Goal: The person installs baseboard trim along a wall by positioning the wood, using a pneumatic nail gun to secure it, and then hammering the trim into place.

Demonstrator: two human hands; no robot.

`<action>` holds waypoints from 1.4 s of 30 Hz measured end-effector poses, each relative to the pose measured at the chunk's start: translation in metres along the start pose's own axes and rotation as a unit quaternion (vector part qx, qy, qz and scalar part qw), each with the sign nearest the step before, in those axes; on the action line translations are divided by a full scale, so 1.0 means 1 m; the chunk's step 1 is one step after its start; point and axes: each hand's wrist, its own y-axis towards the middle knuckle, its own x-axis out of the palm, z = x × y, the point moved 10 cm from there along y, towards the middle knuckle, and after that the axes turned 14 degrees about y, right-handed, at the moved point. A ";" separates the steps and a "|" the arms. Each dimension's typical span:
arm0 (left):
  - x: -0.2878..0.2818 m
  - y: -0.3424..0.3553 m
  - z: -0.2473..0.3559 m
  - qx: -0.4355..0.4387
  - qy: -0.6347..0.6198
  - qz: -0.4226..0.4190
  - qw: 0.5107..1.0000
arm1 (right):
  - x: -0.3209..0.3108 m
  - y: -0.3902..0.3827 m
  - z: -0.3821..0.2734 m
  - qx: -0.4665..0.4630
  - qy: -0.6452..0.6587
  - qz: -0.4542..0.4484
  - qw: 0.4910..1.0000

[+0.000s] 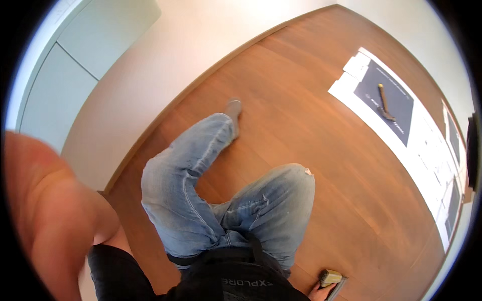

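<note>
My left hand (55, 210) is raised very close to the camera at the left edge, large and blurred. Its fingers run out of the picture, so their pose is hidden. Down at the lower right, my right hand (320, 292) is low by the wooden floor, its fingers closed round a small yellow-and-black tool with a grey metal part (330, 277). The tool's exact kind is unclear. A hammer (384, 103) with a brown handle and dark head lies on a flattened cardboard sheet (346, 85), away from both hands.
I sit with bent legs in blue jeans (175, 175) on the brown wooden floor (281, 115). The white cardboard with dark panels stretches along the right side. A pale wall (175, 45) runs along the left, with a light green-grey cabinet (65, 85) at the upper left.
</note>
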 end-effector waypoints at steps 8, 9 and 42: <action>0.028 -0.525 -0.031 -0.809 -0.392 0.078 0.432 | -0.029 -0.039 -0.019 -0.021 0.078 -0.032 0.996; 0.031 -0.568 -0.008 -0.750 -0.226 -0.204 0.587 | -0.034 -0.040 -0.020 -0.031 0.068 -0.015 0.997; 0.165 -0.579 0.116 -0.734 0.142 -0.532 0.396 | -0.296 0.459 -0.987 -0.541 -0.578 0.061 0.609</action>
